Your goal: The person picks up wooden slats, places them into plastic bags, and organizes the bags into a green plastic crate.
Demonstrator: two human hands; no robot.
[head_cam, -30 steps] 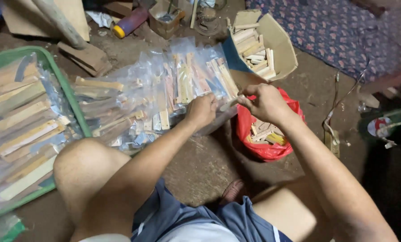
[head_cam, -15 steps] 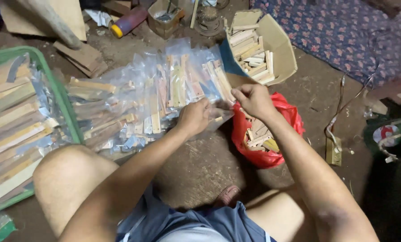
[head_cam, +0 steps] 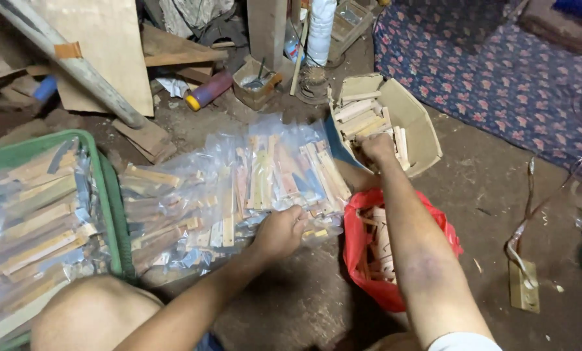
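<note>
My left hand [head_cam: 279, 231] grips the near edge of a clear plastic packet [head_cam: 317, 229] holding small wooden pieces, at the front of a spread of clear packets of wood sticks [head_cam: 239, 185] on the dirt floor. My right hand [head_cam: 377, 147] reaches into an open cardboard box [head_cam: 421, 133] of loose wooden sticks [head_cam: 359, 117], fingers closed among the sticks; what it holds is hidden. A red plastic bag [head_cam: 356, 227] of wooden pieces lies under my right forearm.
A green crate [head_cam: 109, 195] at left is full of bagged wood sticks. Planks, a wooden board [head_cam: 102, 52], a pink and yellow tube [head_cam: 208, 91], a small box and a white bottle [head_cam: 320, 29] crowd the back. A floral cloth [head_cam: 499, 71] lies right, a cabled switch block [head_cam: 524, 286] below it.
My right hand left the packet held near the red bag and moved up and away into the cardboard box. My left hand stays on the packet.
</note>
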